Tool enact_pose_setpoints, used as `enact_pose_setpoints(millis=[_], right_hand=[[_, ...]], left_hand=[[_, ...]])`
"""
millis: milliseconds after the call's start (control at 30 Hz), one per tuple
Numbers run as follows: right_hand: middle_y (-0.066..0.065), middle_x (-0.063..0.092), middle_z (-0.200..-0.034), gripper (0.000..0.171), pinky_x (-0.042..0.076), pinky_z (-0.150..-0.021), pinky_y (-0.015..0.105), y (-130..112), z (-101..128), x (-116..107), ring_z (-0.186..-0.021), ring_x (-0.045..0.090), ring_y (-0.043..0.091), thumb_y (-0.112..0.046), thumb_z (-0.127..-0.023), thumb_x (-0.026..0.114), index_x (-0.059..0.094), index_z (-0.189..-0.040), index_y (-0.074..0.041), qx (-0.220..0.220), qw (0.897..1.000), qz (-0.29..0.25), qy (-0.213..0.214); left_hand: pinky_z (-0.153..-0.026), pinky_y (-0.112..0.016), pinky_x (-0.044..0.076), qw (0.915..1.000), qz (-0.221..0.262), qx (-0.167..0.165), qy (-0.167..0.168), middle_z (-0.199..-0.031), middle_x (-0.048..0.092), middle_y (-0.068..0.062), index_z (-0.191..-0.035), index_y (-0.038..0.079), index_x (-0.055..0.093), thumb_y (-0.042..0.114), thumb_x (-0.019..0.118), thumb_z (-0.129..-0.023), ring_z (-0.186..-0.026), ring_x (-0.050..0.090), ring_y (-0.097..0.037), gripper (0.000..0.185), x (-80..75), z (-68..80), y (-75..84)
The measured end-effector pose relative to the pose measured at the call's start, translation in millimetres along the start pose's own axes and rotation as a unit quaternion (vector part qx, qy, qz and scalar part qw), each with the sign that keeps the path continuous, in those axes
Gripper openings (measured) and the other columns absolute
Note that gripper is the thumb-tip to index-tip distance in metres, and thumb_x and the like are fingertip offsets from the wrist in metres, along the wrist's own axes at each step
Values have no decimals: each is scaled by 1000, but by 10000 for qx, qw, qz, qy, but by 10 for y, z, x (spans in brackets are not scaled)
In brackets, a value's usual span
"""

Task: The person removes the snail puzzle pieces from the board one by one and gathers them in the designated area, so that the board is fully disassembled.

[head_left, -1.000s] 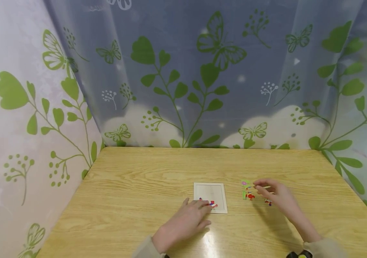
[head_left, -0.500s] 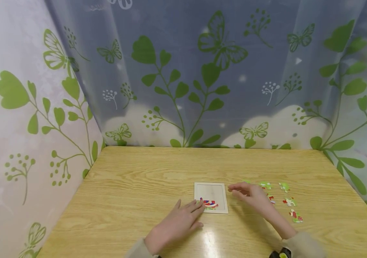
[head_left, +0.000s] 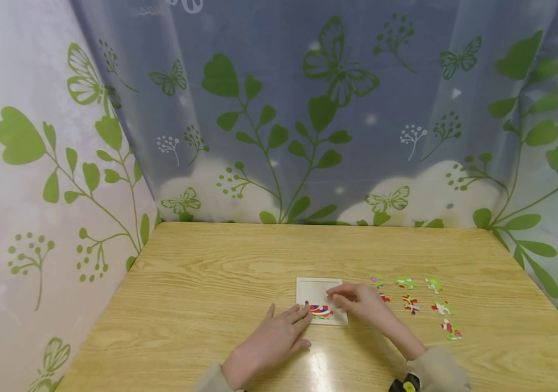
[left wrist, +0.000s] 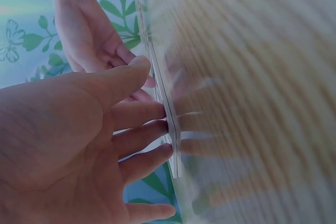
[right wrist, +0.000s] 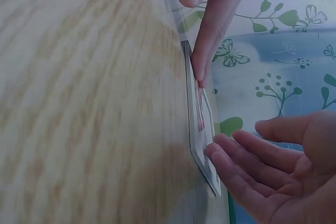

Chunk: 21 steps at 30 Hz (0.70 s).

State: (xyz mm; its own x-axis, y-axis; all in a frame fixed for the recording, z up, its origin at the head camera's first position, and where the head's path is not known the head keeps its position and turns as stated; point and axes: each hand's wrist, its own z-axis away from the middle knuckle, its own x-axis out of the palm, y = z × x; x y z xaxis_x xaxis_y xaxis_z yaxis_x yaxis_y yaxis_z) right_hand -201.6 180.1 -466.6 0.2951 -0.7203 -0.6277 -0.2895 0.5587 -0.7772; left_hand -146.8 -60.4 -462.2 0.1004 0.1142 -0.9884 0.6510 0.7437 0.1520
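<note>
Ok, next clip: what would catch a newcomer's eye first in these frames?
Probably the two hands meeting at the small white puzzle tray near the middle of the wooden table. The left hand rests flat with its fingertips at the tray's near left edge, and the right hand reaches over its right side. Next come the colourful loose puzzle pieces scattered on the table to the tray's right, then the curtain printed with green leaves and butterflies behind.

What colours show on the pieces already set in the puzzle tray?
Red, blue and green on the placed pieces; head view shows it best.
</note>
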Motion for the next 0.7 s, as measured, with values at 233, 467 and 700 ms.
enact_pose_setpoints(millis=[233, 467, 700], right_hand=[[7, 70, -97, 26, 49, -58, 19, -66, -29, 56, -78, 65, 15, -22, -92, 55, 66, -109, -6, 197, 9996, 4, -225], [3, 69, -100, 24, 50, -67, 22, -76, -38, 100, -86, 63, 13, -25, -91, 57, 68, -107, -11, 341, 9990, 278, -95], [3, 69, -100, 24, 51, -67, 23, -66, -29, 114, -84, 63, 14, -26, -91, 57, 67, -108, -12, 355, 9993, 77, -48]], left_hand=[[-103, -61, 28, 10000, -41, -29, 22, -147, 34, -1, -141, 14, 38, 44, 45, -93, -134, 34, -21, 56, 12, 1, -2], [-103, -61, 28, 9999, -84, -53, -24, -147, 34, -1, -141, 14, 38, 44, 44, -93, -134, 34, -21, 57, 11, 5, 4], [-102, -60, 30, 9999, -131, -45, -17, -147, 34, -1, -141, 15, 38, 43, 45, -93, -134, 34, -20, 56, 27, -7, 5]])
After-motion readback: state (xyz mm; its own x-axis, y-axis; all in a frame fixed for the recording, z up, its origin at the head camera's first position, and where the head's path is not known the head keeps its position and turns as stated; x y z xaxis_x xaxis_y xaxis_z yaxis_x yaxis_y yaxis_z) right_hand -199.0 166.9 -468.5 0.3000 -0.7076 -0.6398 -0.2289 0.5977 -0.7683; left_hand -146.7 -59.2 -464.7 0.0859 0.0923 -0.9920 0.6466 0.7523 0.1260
